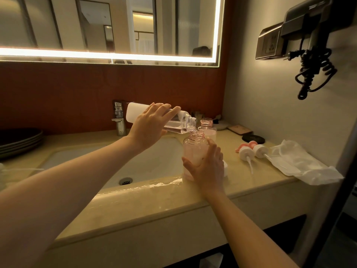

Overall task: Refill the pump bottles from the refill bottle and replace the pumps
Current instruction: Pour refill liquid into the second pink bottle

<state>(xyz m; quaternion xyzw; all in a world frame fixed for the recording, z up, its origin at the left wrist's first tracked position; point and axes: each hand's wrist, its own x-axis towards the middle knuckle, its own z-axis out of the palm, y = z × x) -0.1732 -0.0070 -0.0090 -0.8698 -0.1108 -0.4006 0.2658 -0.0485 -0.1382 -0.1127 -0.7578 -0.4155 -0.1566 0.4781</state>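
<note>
plates: cut by left edge | near pump bottle: base behind right hand | its print: unreadable

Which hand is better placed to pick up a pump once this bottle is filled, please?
Probably the right hand: it steadies the near bottle, and the pumps lie just to its right on the counter. The left hand grips the tilted refill bottle, farther away.

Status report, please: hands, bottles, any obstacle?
Left hand tips refill bottle, pouring. Right hand steadies front pump bottle. Pumps lie aside. Nothing in the way.
</note>
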